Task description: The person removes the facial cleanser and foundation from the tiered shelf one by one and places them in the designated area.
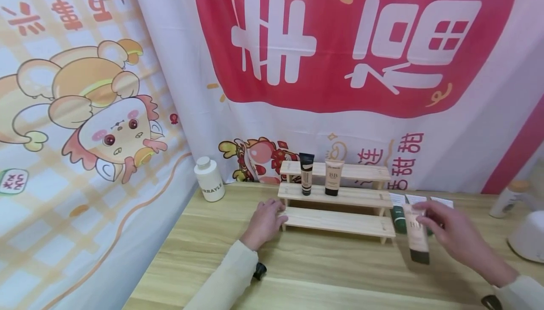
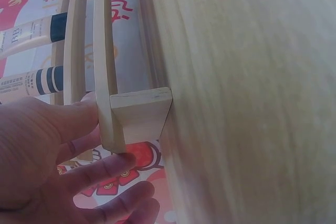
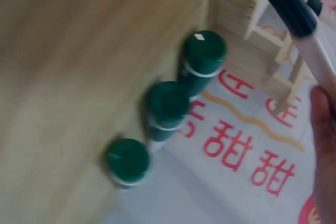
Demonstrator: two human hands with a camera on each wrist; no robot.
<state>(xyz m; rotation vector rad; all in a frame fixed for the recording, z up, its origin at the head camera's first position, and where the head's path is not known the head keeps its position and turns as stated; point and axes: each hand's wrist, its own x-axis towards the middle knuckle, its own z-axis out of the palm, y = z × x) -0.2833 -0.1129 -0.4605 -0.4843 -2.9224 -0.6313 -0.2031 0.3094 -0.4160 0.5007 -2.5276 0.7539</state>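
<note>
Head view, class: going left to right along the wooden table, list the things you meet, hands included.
White bottle → left hand → black-capped tube → BB tube → beige tube with dark cap, held by the right hand → white bottle by the right edge.

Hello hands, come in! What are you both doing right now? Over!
Left hand open, touching the wooden step shelf at its left end. Right hand holds a beige tube beside the shelf. Three green-capped tubes stand nearby.
</note>
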